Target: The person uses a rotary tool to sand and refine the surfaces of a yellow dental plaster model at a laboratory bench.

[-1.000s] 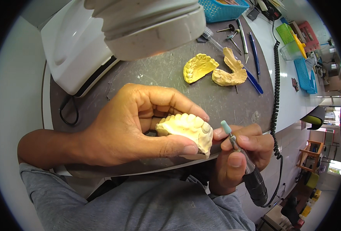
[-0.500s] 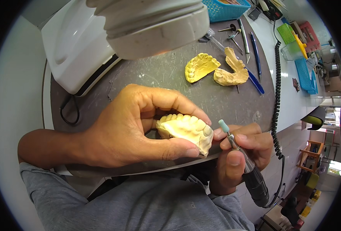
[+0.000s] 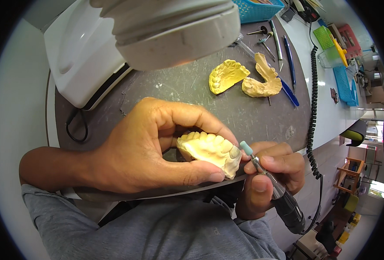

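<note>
My left hand (image 3: 157, 151) is wrapped round a pale yellow plaster dental model (image 3: 209, 149), thumb along its near side and fingers behind it. A row of teeth runs along the model's upper edge, and the tooth at its right end looks greyish. In my right hand (image 3: 274, 167) is a rotary handpiece (image 3: 283, 201) with a black body and metal neck, gripped like a pen. Its light green grinding tip (image 3: 246, 148) points up and left, close beside the model's right end; I cannot tell whether they touch.
A white ribbed nozzle (image 3: 179, 43) overhangs the dark work board (image 3: 157, 91). Beyond my hands lie a yellow dental model (image 3: 227, 76), a tan one (image 3: 261, 82), a blue-handled brush (image 3: 289, 94), a knife (image 3: 277, 47) and several burs. The handpiece's coiled black cord (image 3: 314, 108) runs along the right.
The green tip has moved left and slightly down, closer to the model's right end. My left hand keeps its hold on the model, nearly still.
</note>
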Available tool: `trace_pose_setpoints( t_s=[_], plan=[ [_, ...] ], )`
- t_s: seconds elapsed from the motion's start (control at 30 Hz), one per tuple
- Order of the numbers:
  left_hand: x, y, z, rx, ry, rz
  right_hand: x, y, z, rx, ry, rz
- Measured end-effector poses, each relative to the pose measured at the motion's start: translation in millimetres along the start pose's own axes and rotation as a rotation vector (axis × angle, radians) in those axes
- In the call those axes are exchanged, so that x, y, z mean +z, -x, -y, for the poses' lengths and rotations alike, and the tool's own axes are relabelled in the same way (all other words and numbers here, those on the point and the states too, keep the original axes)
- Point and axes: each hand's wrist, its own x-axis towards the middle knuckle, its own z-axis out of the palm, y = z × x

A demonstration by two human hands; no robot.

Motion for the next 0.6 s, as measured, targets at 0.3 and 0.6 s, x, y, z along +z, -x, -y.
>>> trace_pose_setpoints(
  t_s=[0.3, 0.6],
  plan=[
    [-0.6, -0.4, 1.0, 0.026, -0.04, 0.004, -2.7, -1.0, 0.9, 0.017, -0.027, 0.034],
    [-0.1, 0.0, 0.6, 0.012, -0.058, -0.015, -7.4, -2.2, 4.2, 0.047, -0.02, 0.105]
  ],
)
